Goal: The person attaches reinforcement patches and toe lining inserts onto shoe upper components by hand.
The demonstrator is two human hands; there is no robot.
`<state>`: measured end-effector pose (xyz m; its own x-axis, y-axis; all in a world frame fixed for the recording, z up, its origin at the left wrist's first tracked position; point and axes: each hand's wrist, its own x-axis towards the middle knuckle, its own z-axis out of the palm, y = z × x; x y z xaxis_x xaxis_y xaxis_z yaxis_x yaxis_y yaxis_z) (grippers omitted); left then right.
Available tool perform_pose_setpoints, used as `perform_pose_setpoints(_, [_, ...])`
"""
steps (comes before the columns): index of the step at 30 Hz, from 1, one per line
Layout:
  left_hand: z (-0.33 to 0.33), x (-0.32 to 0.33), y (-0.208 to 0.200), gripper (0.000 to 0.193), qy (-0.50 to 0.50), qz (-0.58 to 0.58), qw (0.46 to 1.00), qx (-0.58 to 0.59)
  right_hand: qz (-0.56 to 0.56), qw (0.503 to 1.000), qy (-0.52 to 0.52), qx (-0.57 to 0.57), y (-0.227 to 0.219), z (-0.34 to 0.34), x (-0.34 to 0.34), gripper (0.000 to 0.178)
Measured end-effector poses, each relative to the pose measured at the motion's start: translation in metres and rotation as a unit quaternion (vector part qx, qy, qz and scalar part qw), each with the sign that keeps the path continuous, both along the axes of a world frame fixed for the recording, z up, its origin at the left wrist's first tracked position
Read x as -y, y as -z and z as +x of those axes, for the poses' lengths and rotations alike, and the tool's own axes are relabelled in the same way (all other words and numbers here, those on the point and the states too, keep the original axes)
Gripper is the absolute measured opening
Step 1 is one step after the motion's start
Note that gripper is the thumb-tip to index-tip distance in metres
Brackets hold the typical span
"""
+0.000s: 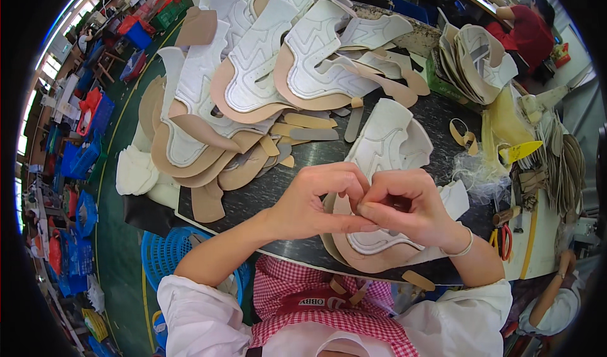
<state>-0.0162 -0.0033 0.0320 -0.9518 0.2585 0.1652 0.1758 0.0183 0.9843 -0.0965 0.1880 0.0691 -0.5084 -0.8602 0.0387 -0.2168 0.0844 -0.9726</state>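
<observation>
My left hand (311, 202) and my right hand (412, 206) meet at their fingertips above the dark worktop. Thumbs and fingers of both are pinched together; whatever lies between them is hidden or too small to name. Just below them is a white and beige shoe upper (379, 143), lying flat and partly covered by the hands. A large heap of similar shoe uppers (253, 82) spreads over the far left of the worktop. Beige and grey strips (313, 134) lie loose along the heap's near edge. One beige strip (418, 280) rests at the front edge near my right forearm.
Stacked shoe uppers (471, 66) stand at the far right. Nearer are a crumpled transparent bag (484, 181) and a red-handled tool (506, 242). A blue basket (165, 256) sits below the worktop at left. A person in red (531, 31) and another person (556, 303) are to the right.
</observation>
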Motion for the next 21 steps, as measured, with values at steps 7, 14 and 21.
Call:
perform_pose_setpoints(7, [-0.001,-0.025,-0.013,0.014,-0.097,0.473,0.868,0.116,-0.062,0.996,-0.014,0.067,0.028,0.016,-0.029,0.014])
perform_pose_setpoints(14, [0.018,-0.010,-0.027,0.029,-0.022,-0.075,0.988,-0.135,-0.015,0.995,0.016,-0.099,0.004,0.044,-0.071,0.025])
perform_pose_setpoints(21, [-0.005,-0.031,-0.001,0.018,-0.051,-0.005,0.981,0.185,-0.043,0.971,0.155,-0.179,0.039,0.000,-0.058,0.028])
